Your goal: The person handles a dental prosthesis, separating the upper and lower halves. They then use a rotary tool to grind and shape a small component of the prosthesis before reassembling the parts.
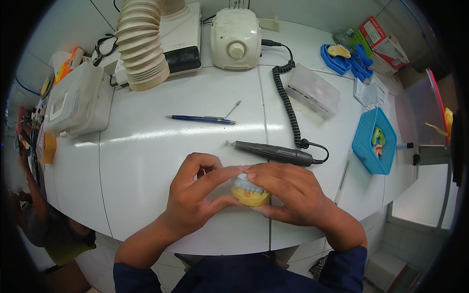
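Between my hands, over the near middle of the bench, is a dental model (250,190) with a yellow lower part and a pale blue-grey upper part showing teeth. My left hand (198,188) grips it from the left, its thumb low on the yellow base and its index finger at the top. My right hand (288,188) wraps its right side, fingers over the top and thumb beneath. A dark handpiece (273,152) with a small bit lies just beyond my fingers. Farther off lie a blue mechanical pencil (200,119) and a small bur (233,109).
A ribbed suction hose (140,44) and a white control unit (236,39) stand at the back. A coiled cord (287,105) runs to the handpiece. On the right are a clear box (312,90) and a blue basket (361,141). Another person (49,224) sits far left.
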